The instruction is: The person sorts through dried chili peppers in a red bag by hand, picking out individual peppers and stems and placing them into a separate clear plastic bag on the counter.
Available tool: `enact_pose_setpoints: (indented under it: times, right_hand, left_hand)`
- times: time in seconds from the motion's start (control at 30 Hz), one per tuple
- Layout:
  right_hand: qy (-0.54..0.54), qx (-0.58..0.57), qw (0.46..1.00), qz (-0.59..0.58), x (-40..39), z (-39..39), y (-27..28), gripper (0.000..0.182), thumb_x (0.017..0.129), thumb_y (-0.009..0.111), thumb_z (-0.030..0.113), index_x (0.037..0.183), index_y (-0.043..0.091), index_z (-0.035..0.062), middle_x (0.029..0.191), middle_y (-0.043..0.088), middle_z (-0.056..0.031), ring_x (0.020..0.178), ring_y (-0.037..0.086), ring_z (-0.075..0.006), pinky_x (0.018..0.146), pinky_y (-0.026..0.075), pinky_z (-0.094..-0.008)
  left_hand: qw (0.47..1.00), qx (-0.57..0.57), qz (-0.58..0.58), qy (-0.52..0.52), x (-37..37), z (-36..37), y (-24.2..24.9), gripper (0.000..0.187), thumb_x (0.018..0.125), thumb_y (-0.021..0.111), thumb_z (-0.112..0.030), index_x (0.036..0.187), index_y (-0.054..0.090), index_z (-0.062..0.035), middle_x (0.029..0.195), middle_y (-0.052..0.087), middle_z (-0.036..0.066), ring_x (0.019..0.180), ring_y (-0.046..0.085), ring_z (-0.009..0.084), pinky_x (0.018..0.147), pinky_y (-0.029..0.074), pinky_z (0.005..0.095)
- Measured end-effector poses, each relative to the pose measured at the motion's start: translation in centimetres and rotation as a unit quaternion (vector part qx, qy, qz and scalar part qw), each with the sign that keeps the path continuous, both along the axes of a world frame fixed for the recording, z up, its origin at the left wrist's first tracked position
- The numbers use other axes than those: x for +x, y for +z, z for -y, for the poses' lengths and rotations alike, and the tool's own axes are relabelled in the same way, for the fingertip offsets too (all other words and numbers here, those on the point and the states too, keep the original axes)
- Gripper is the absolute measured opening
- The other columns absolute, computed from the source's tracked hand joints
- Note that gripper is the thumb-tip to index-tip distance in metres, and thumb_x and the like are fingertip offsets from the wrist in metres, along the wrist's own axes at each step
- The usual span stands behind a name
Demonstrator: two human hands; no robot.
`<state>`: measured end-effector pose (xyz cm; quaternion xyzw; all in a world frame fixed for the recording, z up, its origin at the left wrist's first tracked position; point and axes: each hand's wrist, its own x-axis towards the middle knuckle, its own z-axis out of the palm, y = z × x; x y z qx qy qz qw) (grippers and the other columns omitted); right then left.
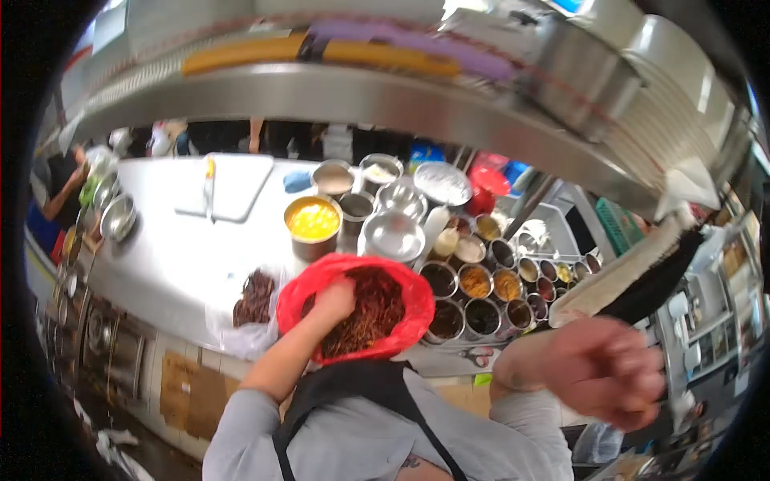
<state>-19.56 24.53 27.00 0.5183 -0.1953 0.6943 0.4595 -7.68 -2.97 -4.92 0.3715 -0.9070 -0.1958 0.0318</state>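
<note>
A red plastic bag (417, 309) stands wide open at the counter's near edge, full of dark red-brown dried pieces (373, 313) that look like chillies. My left hand (335, 300) is inside it, touching the pieces; its fingertips are hidden. Raised out to the right, off the counter, is my right hand (605, 373), close to the camera. Its fingers look bent but are smeared by motion, and I see nothing held in it. Left of the red bag lies a clear plastic bag (249, 341) with more dark dried pieces (254, 298).
Behind the red bag stands a pot of yellow liquid (313, 220). Metal bowls (391, 234) and several sauce pots (481, 317) fill the right side. A knife (209, 188) lies on a white cutting board (245, 184). A steel shelf (321, 92) crosses overhead. Scissors (479, 353) lie near the front edge.
</note>
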Motion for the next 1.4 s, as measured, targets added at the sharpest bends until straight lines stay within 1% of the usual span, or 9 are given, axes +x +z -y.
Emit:
enact_pose_setpoints:
  times: [0.13, 0.27, 0.3, 0.47, 0.63, 0.8, 0.97, 1.23, 1.4]
  right_hand:
    - [-0.462, -0.188, 0.866, -0.013, -1.4, -1.5, 11.1, 0.023, 0.097, 0.057, 0.014, 0.094, 0.063, -0.0081, 0.085, 0.066, -0.0185, 0.071, 0.065, -0.0283, 0.07, 0.057, -0.0342]
    - [-0.064, -0.439, 0.841, -0.309, 4.8, -7.3, 15.2, 0.017, 0.09, 0.051, 0.01, 0.094, 0.067, 0.0029, 0.084, 0.074, -0.0079, 0.072, 0.07, -0.0174, 0.071, 0.058, -0.0286]
    - [-0.139, -0.475, 0.805, -0.326, 4.4, -9.8, 14.1, 0.019, 0.09, 0.055, 0.014, 0.1, 0.068, 0.005, 0.097, 0.074, -0.0072, 0.084, 0.071, -0.0175, 0.078, 0.058, -0.031]
    - [-0.308, -0.03, 0.95, 0.046, -5.7, 2.6, 16.8, 0.031, 0.098, 0.045, 0.017, 0.114, 0.057, -0.0063, 0.113, 0.065, -0.0204, 0.102, 0.066, -0.0295, 0.082, 0.059, -0.0364]
    - [-0.131, -0.254, 0.949, -0.135, 0.1, -4.2, 10.0, 0.037, 0.104, 0.037, 0.017, 0.127, 0.05, -0.0102, 0.124, 0.06, -0.0258, 0.111, 0.063, -0.038, 0.086, 0.059, -0.0412]
    - [0.015, 0.098, 0.99, -0.104, 1.6, 0.3, -1.4, 0.015, 0.091, 0.056, 0.006, 0.102, 0.062, -0.0007, 0.094, 0.065, -0.0169, 0.078, 0.064, -0.0278, 0.064, 0.051, -0.0323]
    - [0.053, 0.635, 0.756, 0.15, 1.6, 8.6, -14.6, 0.029, 0.087, 0.068, 0.002, 0.116, 0.066, 0.0016, 0.097, 0.062, -0.0108, 0.075, 0.061, -0.0178, 0.065, 0.05, -0.0284]
    - [0.259, 0.674, 0.669, 0.176, 1.5, 8.5, -19.3, 0.023, 0.083, 0.074, -0.001, 0.105, 0.071, 0.0021, 0.098, 0.06, -0.0042, 0.08, 0.06, -0.0103, 0.066, 0.048, -0.0233]
    - [0.231, 0.625, 0.728, 0.164, 1.4, 8.9, -19.4, 0.018, 0.079, 0.076, -0.001, 0.096, 0.073, 0.0014, 0.092, 0.066, -0.0071, 0.08, 0.065, -0.0153, 0.068, 0.051, -0.0269]
  left_hand:
    - [0.999, 0.007, -0.039, -0.007, 0.6, -0.3, 2.1, 0.019, 0.083, 0.066, -0.019, 0.091, 0.07, -0.0022, 0.094, 0.069, 0.022, 0.09, 0.069, 0.0377, 0.076, 0.056, 0.0493]
    - [0.987, 0.037, -0.154, -0.014, 1.6, -0.6, 1.8, 0.016, 0.081, 0.07, -0.018, 0.091, 0.071, -0.005, 0.095, 0.068, 0.02, 0.089, 0.067, 0.0377, 0.078, 0.054, 0.0486]
    - [0.988, 0.03, -0.15, -0.015, 1.7, -0.6, 1.1, 0.016, 0.081, 0.07, -0.019, 0.091, 0.072, -0.006, 0.095, 0.068, 0.019, 0.089, 0.067, 0.0378, 0.078, 0.054, 0.0486]
    - [0.984, 0.046, -0.173, 0.018, 2.1, -1.8, 2.9, 0.018, 0.08, 0.073, -0.024, 0.09, 0.072, -0.0093, 0.096, 0.07, 0.016, 0.093, 0.069, 0.0347, 0.081, 0.055, 0.0477]
    - [0.968, 0.051, -0.245, -0.022, 2.8, -2.3, 4.5, 0.016, 0.082, 0.074, -0.021, 0.091, 0.073, -0.0078, 0.091, 0.072, 0.015, 0.09, 0.069, 0.0339, 0.081, 0.055, 0.0443]
    - [0.918, 0.105, -0.378, -0.057, 2.7, -3.1, 6.5, 0.017, 0.089, 0.07, -0.016, 0.101, 0.074, -0.0038, 0.096, 0.071, 0.014, 0.093, 0.07, 0.0279, 0.084, 0.054, 0.0365]
    - [0.82, 0.365, -0.435, -0.072, 3.3, -4.8, 8.7, 0.03, 0.09, 0.069, -0.004, 0.119, 0.062, 0.0013, 0.095, 0.068, 0.005, 0.087, 0.064, 0.0098, 0.079, 0.052, 0.0256]
    - [0.647, 0.617, -0.418, -0.162, 3.9, -5.1, 9.7, 0.056, 0.089, 0.076, -0.017, 0.135, 0.047, -0.001, 0.117, 0.066, 0.011, 0.108, 0.065, 0.0155, 0.092, 0.053, 0.0273]
    - [0.657, 0.609, -0.416, -0.16, 4.3, -4.3, 9.5, 0.036, 0.091, 0.072, -0.012, 0.123, 0.056, -0.0029, 0.092, 0.065, 0.002, 0.077, 0.06, 0.006, 0.064, 0.046, 0.0203]
